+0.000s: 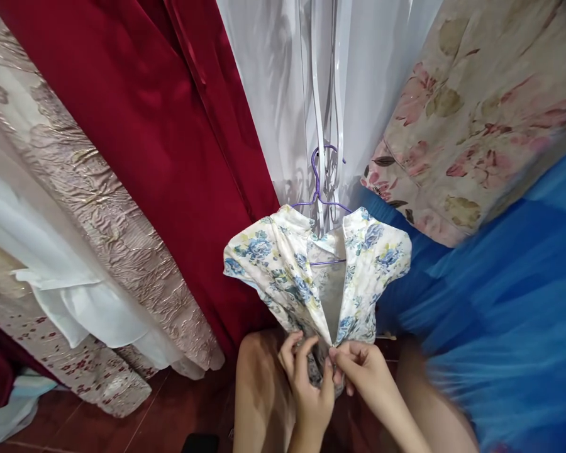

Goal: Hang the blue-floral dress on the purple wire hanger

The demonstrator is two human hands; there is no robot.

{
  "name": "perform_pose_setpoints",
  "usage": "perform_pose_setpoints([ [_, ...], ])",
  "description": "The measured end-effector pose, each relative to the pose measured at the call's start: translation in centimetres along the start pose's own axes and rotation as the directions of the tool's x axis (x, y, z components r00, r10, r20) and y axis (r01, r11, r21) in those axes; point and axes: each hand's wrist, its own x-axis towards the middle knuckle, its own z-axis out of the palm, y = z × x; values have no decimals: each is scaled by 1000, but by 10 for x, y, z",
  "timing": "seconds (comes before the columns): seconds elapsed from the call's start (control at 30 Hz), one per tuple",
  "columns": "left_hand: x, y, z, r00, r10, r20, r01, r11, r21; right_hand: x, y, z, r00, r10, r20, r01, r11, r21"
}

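Observation:
A white dress [372,251] with blue flowers and short sleeves hangs on a purple wire hanger [317,179]. Its front gapes in a long V that narrows down to my fingers. At the bottom of that V, my right hand [365,371] is closed, thumb and forefinger pinching the edge where the opening meets. Whether a zip pull sits between them is too small to tell. My left hand [309,374] is bent around the dress fabric just left of it, thumb close to the right hand's fingertips. The dress's lower part is hidden behind both hands.
Long garments hang all around: a dark red satin one [170,145], a white one [268,82] with dangling straps, a pink textured one [108,207], a floral one [471,145] and a blue one [509,302]. A dark object [200,443] lies on the red tiled floor [108,415].

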Motion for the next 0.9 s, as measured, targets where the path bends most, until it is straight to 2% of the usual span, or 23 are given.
perform_pose_setpoints([
  [0.07, -4, 10, 7, 994, -9, 107, 13, 999, -43, -1, -2, 3, 1000, -14, 6, 13, 999, 43],
  [0.17, -2, 16, 15, 956, -135, 260, 177, 974, -144, 1, -17, 1, 1000, -28, 14, 27, 998, 60],
  [0.23, 3, 16, 16, 936, -162, 311, 215, 966, -146, 9, -38, -4, 999, -51, 16, 50, 998, 45],
  [0.33, 12, 17, 10, 903, -106, 417, 142, 988, -57, 31, -87, -14, 990, -142, -7, 142, 990, 19],
  [0.43, 22, 22, -3, 830, -71, 553, 38, 997, 72, 59, -146, -18, 959, -281, -33, 283, 951, 125],
  [0.5, 28, 25, -11, 772, -58, 633, -51, 987, 152, 74, -181, -15, 950, -308, -58, 314, 932, 180],
  [0.6, 40, 25, -21, 695, -45, 718, -178, 956, 232, 87, -211, -5, 943, -326, -70, 334, 919, 210],
  [0.67, 55, 24, -27, 667, -23, 745, -189, 962, 199, 89, -215, 0, 940, -336, -65, 342, 916, 209],
  [0.7, 66, 24, -30, 682, 2, 732, -167, 974, 153, 88, -213, 1, 937, -343, -62, 349, 915, 202],
  [0.73, 80, 26, -34, 719, 33, 694, -137, 986, 95, 86, -210, 2, 933, -354, -60, 359, 914, 190],
  [0.77, 97, 30, -37, 774, 67, 629, -111, 993, 32, 83, -205, 2, 929, -365, -61, 370, 912, 175],
  [0.83, 137, 43, -41, 897, 120, 425, -94, 992, -81, 77, -197, 1, 918, -392, -68, 397, 908, 129],
  [0.87, 159, 51, -41, 929, 147, 340, -114, 987, -115, 74, -193, 1, 910, -408, -72, 414, 904, 105],
  [0.9, 180, 61, -40, 941, 183, 284, -148, 979, -138, 71, -191, 0, 903, -424, -72, 429, 899, 82],
])
